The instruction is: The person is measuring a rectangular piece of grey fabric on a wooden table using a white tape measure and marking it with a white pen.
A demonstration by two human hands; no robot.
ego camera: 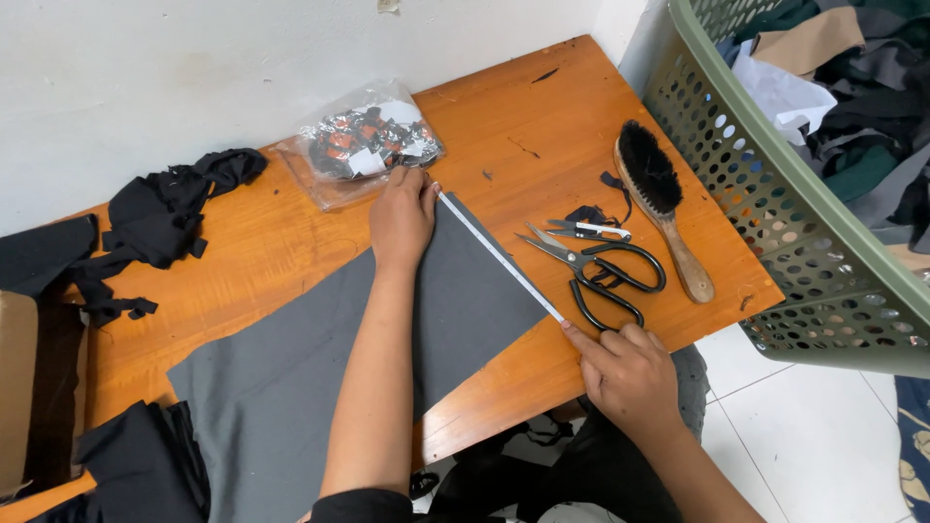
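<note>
Near the far edge of the surface [291, 232], left hand [401, 218] pins one tape measure [499, 257] end on grey cloth [320, 368], fingers together; right hand [630, 373] fingers pinch the other end near the front edge, beside scissors [601, 271]; measuring appears underway; marking would need steady tension.

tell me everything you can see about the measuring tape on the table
The measuring tape is a thin, white, flexible strip pulled straight and flat along the right edge of the grey fabric on the wooden table. It runs diagonally: the left hand pins its far end at the fabric's upper corner, and the right hand presses its near end by the lower corner. The black-handled scissors lie just beside it, apart.
</note>
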